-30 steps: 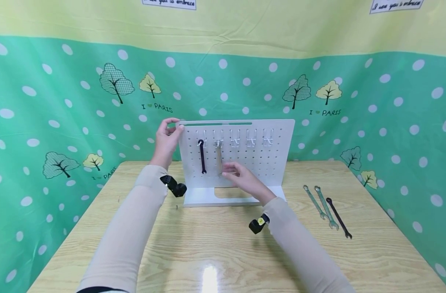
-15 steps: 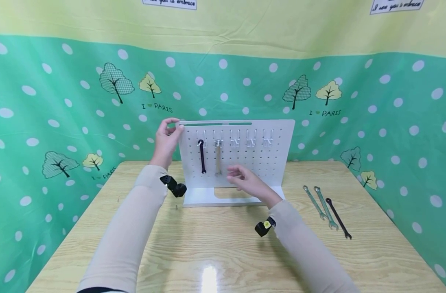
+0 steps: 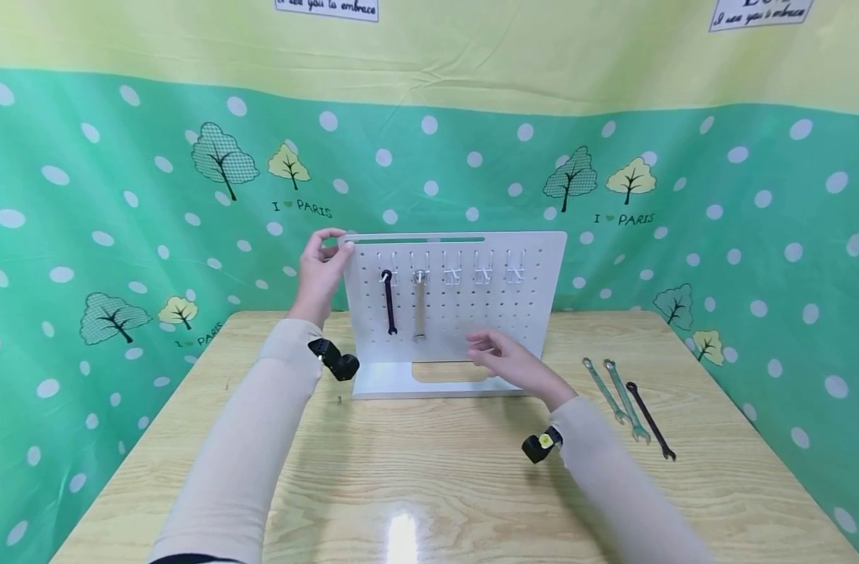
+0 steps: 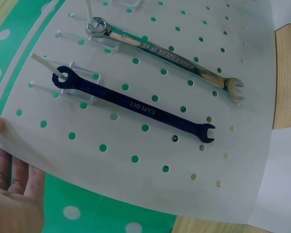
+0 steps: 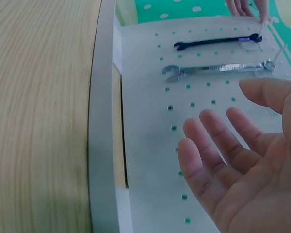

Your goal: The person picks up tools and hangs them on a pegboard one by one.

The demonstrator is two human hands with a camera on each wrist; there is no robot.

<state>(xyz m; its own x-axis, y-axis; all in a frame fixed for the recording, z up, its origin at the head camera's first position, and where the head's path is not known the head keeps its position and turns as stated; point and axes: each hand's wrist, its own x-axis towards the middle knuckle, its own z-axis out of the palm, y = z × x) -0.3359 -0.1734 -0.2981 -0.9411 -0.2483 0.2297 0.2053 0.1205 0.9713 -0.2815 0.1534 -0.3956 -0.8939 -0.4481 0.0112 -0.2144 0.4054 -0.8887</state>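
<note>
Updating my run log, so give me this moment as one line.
left hand: grips board corner; right hand: holds nothing, near board; hung on board: dark wrench, silver wrench; on table: three wrenches

Head view: bright, evenly lit, clear at the centre. Burnt out to white in one patch of glare on the near part of the surface (image 3: 415, 462); softly shadowed there beside the left sleeve (image 3: 243, 446) and the right sleeve (image 3: 620, 486). Left wrist view: dimmer, greyer, with muted colour. Bowed by lens distortion along the edges of the white pegboard (image 4: 111, 172); streaked with highlights on the chrome wrench (image 4: 166, 55); legible in the lettering on the dark wrench (image 4: 136, 104). Right wrist view: hazy, low in contrast, cool in cast. Smeared in the grain of the surface; washed pale at the upper right; perhaps slightly out of focus.
</note>
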